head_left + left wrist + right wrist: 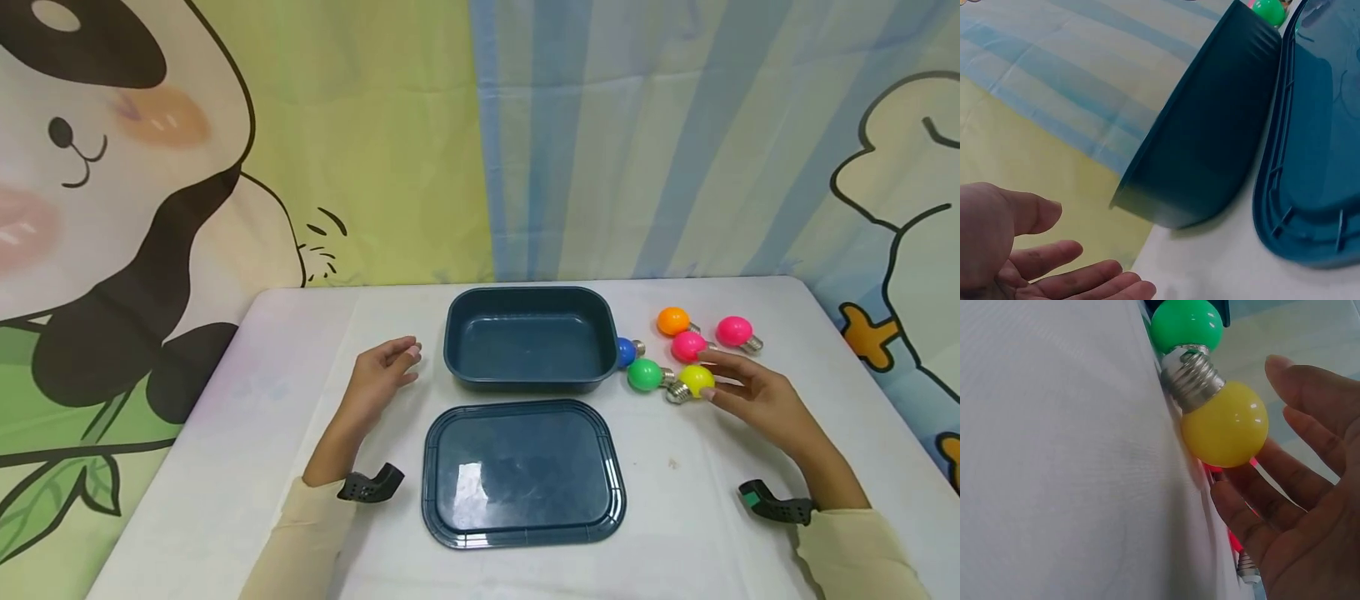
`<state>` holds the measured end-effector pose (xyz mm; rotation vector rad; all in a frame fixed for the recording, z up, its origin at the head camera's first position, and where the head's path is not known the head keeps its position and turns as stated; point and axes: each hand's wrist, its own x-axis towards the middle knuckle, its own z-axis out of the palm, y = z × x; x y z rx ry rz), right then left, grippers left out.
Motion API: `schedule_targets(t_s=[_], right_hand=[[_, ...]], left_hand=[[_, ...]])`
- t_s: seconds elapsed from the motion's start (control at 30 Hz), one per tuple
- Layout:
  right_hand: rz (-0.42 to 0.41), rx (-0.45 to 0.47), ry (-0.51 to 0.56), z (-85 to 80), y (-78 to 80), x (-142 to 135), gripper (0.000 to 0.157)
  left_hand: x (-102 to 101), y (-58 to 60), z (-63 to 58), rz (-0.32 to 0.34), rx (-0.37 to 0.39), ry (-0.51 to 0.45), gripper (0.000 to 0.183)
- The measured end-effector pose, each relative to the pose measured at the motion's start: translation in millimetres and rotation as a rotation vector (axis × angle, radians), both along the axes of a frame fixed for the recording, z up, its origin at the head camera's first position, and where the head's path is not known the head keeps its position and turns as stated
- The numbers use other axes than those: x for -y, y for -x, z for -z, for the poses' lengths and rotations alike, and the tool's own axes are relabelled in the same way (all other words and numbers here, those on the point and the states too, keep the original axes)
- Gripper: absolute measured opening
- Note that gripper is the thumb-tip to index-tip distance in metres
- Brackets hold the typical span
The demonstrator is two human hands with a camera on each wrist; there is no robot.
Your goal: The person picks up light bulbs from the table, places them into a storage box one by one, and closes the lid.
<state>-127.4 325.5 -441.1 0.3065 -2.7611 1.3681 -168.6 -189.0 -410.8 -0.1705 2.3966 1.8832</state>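
My right hand [765, 404] is beside a yellow light bulb [697, 380] on the table. In the right wrist view its fingers spread around the yellow globe, thumb apart from it, without a grip. The bulb's metal screw base points toward a green bulb [644, 375]. Just beyond lie two pink bulbs [733, 331], an orange bulb [673, 321] and a blue bulb [626, 352] against the box's right side. My left hand [381, 377], fingers loosely bent and holding nothing, hovers left of a dark blue plastic box [528, 340].
A matching dark lid [525, 479] lies flat in front of the box. White cloth covers the table [675, 517]. Behind it hangs a printed curtain [390, 150] with cartoon animals. Both wrists wear a black band mount [372, 485].
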Motion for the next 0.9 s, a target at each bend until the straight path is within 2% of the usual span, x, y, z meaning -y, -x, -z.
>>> schedule_targets(t_s=[0.27, 0.37, 0.53, 0.9], right_hand=[[-0.029, 0.031, 0.013, 0.9, -0.3, -0.1, 0.056], [-0.028, 0.046, -0.006, 0.6, 1.2, 1.0, 0.057], [0.01, 0.057, -0.031, 0.6, 3.5, 3.0, 0.055], [0.019, 0.094, -0.08, 1.9, 4.8, 3.3, 0.046]], left_hand=[[-22.6, 8.4, 6.9, -0.012, 0.036, -0.223, 0.044], [-29.0, 10.6, 9.2, -0.027, 0.044, -0.253, 0.041], [-38.2, 13.5, 10.0, -0.059, 0.056, -0.217, 0.036], [-43.8, 14.7, 13.3, -0.062, 0.062, -0.171, 0.037]])
